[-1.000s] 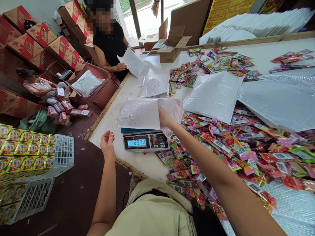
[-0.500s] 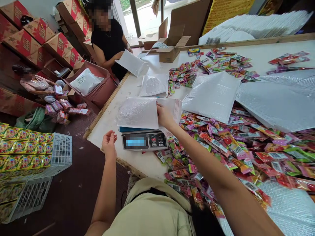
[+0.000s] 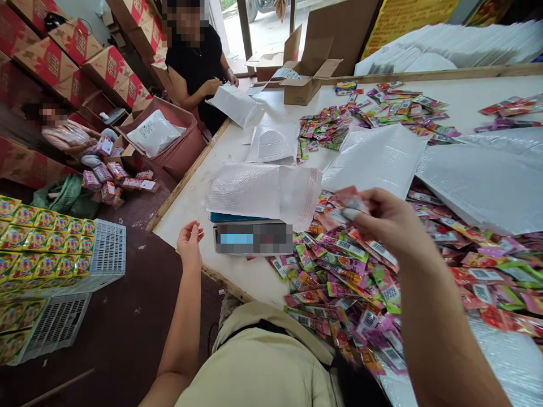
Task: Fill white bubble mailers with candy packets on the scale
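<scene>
My right hand (image 3: 375,217) is over the pile of candy packets (image 3: 335,265), closed on a reddish candy packet (image 3: 350,203) that is smeared by motion. Loosely curled, my left hand (image 3: 189,240) hovers by the near table edge, left of the scale, with nothing visible in its fingers. On the blue pan of the digital scale (image 3: 254,238) lies a white bubble mailer (image 3: 246,189), its flap end towards the right. Another white mailer (image 3: 375,155) rests on the packets behind my right hand.
A co-worker (image 3: 195,68) handles a white mailer (image 3: 237,104) across the table, beside an open cardboard box (image 3: 301,90). Another person (image 3: 63,133) sits among packages at left. Crates (image 3: 108,243) of yellow packs stand on the floor. Stacked mailers (image 3: 458,48) line the back.
My right hand has left the mailer on the scale and moved right over the pile, now with a packet in its fingers. My left hand stays almost in place.
</scene>
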The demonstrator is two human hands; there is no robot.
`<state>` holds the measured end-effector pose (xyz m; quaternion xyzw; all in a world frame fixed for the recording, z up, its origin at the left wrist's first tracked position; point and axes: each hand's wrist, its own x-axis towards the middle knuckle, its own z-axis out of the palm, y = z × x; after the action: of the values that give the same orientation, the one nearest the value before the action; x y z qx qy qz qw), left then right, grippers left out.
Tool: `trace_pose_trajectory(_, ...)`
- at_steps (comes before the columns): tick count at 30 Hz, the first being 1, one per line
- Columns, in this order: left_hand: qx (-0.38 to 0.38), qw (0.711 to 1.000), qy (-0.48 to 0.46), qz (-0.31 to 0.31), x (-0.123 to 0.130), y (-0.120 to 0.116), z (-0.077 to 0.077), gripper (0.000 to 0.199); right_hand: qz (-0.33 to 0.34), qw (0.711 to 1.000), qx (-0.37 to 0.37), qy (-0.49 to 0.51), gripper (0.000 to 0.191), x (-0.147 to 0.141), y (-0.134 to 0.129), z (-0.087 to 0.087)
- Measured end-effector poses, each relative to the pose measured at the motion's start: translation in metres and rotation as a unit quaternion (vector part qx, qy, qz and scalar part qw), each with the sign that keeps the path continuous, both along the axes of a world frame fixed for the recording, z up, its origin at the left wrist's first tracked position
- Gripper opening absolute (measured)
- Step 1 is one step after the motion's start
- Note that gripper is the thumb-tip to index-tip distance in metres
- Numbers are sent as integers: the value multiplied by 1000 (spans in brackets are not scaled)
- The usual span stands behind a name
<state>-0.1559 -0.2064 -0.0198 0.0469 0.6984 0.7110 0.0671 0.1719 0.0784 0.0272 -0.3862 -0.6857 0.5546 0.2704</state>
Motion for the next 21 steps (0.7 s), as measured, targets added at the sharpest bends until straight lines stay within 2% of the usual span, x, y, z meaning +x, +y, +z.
trace_pose_trajectory(3,-5,1000,2,-3,1,2,-3,48,-29,995,-89,-45,37,58,-2,1)
trace_pose_trajectory(5,-1,1000,3,-11,2,6,-3,48,-36,994,-88,-60,36,80,-4,-2)
trace_pose_trajectory(7,7,1000,2,-21,4,11,-2,47,-32,994,-80,-65,35,90,-5,-6)
trace_pose_trajectory(12,3,1000,11,-24,4,18,2,43,-10,992,-76,-101,34,95,-1,-26)
trace_pose_trajectory(14,-13,999,22,-23,4,17,5,39,-3,990,-10,-143,31,100,4,-38)
trace_pose_trajectory(17,-87,991,95,-23,8,15,13,32,-62,961,187,-196,31,106,12,-51)
trace_pose_trajectory(19,-160,964,208,-40,18,18,21,27,-92,937,276,-194,30,103,13,-49)
trace_pose_trajectory(21,-204,918,331,-77,34,27,29,25,-73,941,280,-177,28,85,10,-40)
